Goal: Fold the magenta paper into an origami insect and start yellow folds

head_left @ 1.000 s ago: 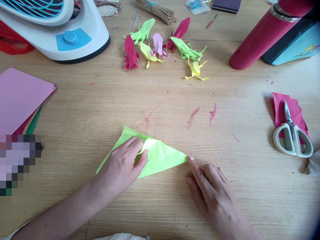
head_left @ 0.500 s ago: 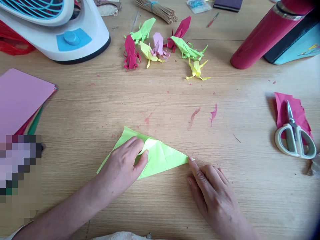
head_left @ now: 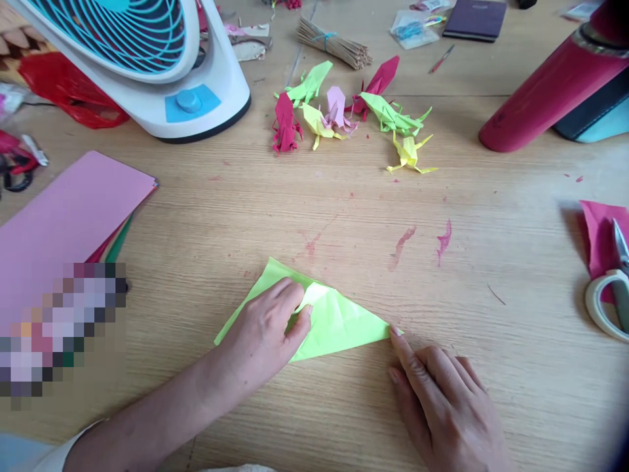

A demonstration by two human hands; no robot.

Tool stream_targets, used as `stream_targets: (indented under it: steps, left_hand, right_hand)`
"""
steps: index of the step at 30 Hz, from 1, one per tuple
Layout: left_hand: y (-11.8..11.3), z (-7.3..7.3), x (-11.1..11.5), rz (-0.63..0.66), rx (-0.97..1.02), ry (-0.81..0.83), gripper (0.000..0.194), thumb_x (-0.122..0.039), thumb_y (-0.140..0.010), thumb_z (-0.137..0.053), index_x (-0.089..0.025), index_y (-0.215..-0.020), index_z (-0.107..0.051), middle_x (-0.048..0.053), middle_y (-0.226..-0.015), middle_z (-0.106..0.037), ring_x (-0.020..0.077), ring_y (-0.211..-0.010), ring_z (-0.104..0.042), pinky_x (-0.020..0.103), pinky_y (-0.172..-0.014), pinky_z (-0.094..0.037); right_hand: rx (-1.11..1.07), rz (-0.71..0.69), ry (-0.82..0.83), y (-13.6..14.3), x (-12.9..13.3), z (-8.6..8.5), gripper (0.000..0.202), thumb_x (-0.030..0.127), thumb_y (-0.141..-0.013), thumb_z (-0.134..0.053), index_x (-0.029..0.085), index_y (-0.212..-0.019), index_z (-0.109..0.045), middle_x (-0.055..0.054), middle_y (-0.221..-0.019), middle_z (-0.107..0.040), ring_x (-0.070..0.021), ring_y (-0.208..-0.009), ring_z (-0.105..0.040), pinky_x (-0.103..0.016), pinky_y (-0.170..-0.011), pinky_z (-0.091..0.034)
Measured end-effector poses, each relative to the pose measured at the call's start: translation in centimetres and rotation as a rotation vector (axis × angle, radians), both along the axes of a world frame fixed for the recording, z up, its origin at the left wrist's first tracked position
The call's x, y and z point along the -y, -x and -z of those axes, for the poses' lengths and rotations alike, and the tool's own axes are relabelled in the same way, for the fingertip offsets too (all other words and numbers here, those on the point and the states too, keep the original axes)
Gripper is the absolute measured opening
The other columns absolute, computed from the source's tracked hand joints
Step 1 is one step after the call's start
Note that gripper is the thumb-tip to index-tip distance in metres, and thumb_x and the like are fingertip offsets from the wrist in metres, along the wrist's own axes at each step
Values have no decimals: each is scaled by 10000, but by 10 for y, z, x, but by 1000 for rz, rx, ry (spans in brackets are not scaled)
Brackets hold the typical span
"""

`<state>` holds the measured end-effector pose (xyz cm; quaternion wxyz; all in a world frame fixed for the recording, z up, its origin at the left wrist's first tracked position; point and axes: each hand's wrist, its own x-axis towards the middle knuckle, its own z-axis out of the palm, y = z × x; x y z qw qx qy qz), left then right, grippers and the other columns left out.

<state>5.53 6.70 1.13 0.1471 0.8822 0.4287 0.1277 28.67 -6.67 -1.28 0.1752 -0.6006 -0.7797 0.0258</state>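
Left hand (head_left: 265,321) is pinching part-folded, unfinished green origami paper (head_left: 339,324) toward tabletop's (head_left: 236,216) near edge; right hand (head_left: 452,400), open, is pinning its tip.

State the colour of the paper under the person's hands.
The paper is bright lime green, clearest in the head view.

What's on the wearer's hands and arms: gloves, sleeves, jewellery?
Left hand and right hand: five-fingered, ungloved, no rings visible. Left forearm: bare, no watch or bracelet visible, whitish sleeve behind it. No right sleeve in view.
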Motion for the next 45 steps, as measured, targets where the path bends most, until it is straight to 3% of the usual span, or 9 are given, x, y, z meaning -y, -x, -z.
stream_targets:
  steps: [23,35,45]
  left_hand:
    - [-6,-6,0,-41,-191,51,182,-156,-944,-462,-203,-771,-439,3,-807,-510,147,-716,-542,280,-628,-445]
    - [-10,-8,5,-56,-471,-95,132,-220,-951,-515,-193,-822,-511,20,-802,-538,179,-683,-562,291,-556,-409]
    - [-8,-1,9,-106,-431,-115,124,-242,-954,-516,-197,-844,-479,40,-842,-563,196,-722,-593,291,-563,-404]
  right_hand:
    - [-18,-14,-25,-3,0,4,479,251,-1003,-470,90,-1454,-463,-46,-789,-550,-164,-671,-511,-330,-648,-354]
    - [-12,-12,-28,-3,2,4,469,231,-1003,-474,68,-1442,-466,-30,-760,-519,-160,-668,-495,-330,-659,-352]
    - [29,13,-37,0,-3,0,406,216,-1011,-452,61,-1381,-517,-34,-756,-528,-166,-671,-491,-325,-648,-342]
